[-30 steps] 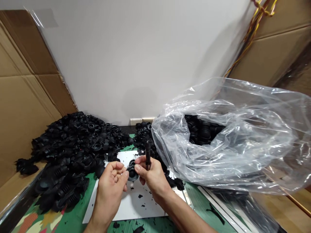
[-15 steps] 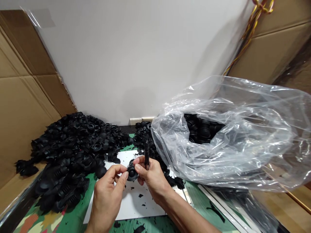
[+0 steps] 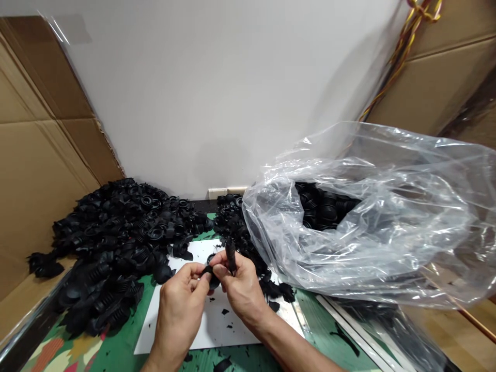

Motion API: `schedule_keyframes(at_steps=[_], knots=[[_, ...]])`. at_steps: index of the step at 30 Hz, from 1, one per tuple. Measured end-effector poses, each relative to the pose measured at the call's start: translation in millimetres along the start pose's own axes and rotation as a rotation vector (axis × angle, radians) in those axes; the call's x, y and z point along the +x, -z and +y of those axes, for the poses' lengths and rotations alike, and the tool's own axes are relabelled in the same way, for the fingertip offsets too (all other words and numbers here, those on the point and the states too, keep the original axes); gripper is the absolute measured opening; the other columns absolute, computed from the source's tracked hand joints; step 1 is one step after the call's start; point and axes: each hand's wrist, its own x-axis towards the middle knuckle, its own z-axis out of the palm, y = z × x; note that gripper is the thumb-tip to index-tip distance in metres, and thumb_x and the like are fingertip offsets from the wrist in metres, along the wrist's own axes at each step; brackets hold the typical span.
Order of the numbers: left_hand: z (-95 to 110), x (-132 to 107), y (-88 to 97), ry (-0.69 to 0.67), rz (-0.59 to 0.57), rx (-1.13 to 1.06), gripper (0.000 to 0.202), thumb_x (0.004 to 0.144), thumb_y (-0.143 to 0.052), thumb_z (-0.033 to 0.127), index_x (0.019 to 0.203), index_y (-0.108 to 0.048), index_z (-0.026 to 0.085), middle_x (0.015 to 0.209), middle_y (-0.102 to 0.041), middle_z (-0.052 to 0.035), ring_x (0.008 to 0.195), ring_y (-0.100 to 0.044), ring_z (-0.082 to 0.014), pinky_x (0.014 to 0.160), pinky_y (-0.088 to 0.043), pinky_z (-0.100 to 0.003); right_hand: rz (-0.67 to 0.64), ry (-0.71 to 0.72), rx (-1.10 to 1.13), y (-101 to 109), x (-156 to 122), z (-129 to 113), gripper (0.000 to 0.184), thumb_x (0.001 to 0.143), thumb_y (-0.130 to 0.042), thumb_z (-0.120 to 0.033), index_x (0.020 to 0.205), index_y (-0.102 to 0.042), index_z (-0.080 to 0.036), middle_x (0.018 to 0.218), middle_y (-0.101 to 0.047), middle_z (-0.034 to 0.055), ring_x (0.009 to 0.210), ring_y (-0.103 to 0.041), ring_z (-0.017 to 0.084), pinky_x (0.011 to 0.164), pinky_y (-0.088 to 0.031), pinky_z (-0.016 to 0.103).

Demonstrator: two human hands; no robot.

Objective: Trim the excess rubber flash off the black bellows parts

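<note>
Fingers (image 3: 197, 279) of the left hand (image 3: 182, 302): thumb and forefinger are pressed together on a small black rubber cap (image 3: 210, 274), and the remaining fingers are curled loosely beneath it. Fingers (image 3: 221, 270) of the right hand (image 3: 241, 287): the thumb tip meets the same cap from the opposite side. The closed grip also carries a black rod-shaped tool (image 3: 231, 255), which stands nearly upright above the knuckles. Its tip is hidden, so whether it touches the cap cannot be told.

Both hands meet at the centre line, backs turned toward the camera. The wrists are bent slightly inward, and the bare forearms converge from the lower edge of the view. The cap is held in the air just above a white sheet (image 3: 232, 330) lying flat on the green surface (image 3: 116, 354). Black trimmings (image 3: 225, 311) are scattered over the sheet.

To the left and behind, a heap of black rubber bellows (image 3: 120, 243) spreads along the surface to the foot of the white wall (image 3: 217, 103). To the right, a clear plastic bag (image 3: 380, 227) lies open on its side, with more bellows visible in it. Cardboard panels (image 3: 34, 170) flank the left. Yellow and red wires (image 3: 403, 46) hang at the upper right.
</note>
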Motion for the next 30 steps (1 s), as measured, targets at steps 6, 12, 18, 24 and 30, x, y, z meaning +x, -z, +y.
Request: schedule_keyframes(at_steps=[6,12,18,24,30], knots=[[2,-1,-6.4,0.033,0.017,-0.096,0.009,0.067,-0.065,0.028,0.071,-0.068,0.019,0.056,-0.066,0.0014,0.050,-0.062,-0.0154,0.045,-0.045,-0.022,0.004,-0.061,0.098,1,4,2,0.018,0.059,-0.072,-0.031,0.064,-0.061,-0.018,0.052,-0.052,-0.0037,0.042,-0.042,0.009,0.040,-0.033,0.022],[7,-1,-5.2,0.112,-0.037,-0.208,0.014,0.064,-0.065,0.030,0.071,-0.067,0.018,0.052,-0.068,-0.0011,0.047,-0.062,-0.0168,0.039,-0.044,-0.023,-0.022,-0.169,0.252,5,8,10,0.031,0.053,-0.080,-0.034,0.068,-0.060,-0.015,0.047,-0.052,-0.0053,0.036,-0.045,0.008,0.039,-0.029,0.021],[2,0,0.3,0.016,-0.078,-0.030,0.018,0.069,-0.064,0.035,0.075,-0.069,0.020,0.059,-0.070,-0.0022,0.052,-0.064,-0.0183,0.047,-0.046,-0.026,0.037,-0.186,0.221,5,8,11,0.026,0.052,-0.078,-0.029,0.065,-0.062,-0.015,0.048,-0.052,-0.0056,0.037,-0.040,0.006,0.038,-0.029,0.020],[-2,0,-5.3,-0.131,-0.018,0.310,0.015,0.071,-0.055,0.029,0.076,-0.068,0.022,0.054,-0.065,0.0001,0.048,-0.058,-0.0181,0.046,-0.040,-0.026,0.126,-0.113,0.009,4,6,13,0.008,0.055,-0.068,-0.018,0.062,-0.064,-0.015,0.046,-0.050,-0.0053,0.038,-0.036,0.006,0.036,-0.026,0.021],[1,0,-12.9,0.008,-0.090,-0.032,0.013,0.067,-0.060,0.027,0.072,-0.069,0.020,0.058,-0.069,-0.0022,0.054,-0.063,-0.0188,0.052,-0.048,-0.026,0.166,-0.231,0.050,7,10,7,0.015,0.051,-0.068,-0.022,0.061,-0.061,-0.014,0.042,-0.050,-0.0060,0.033,-0.038,0.006,0.035,-0.027,0.021]])
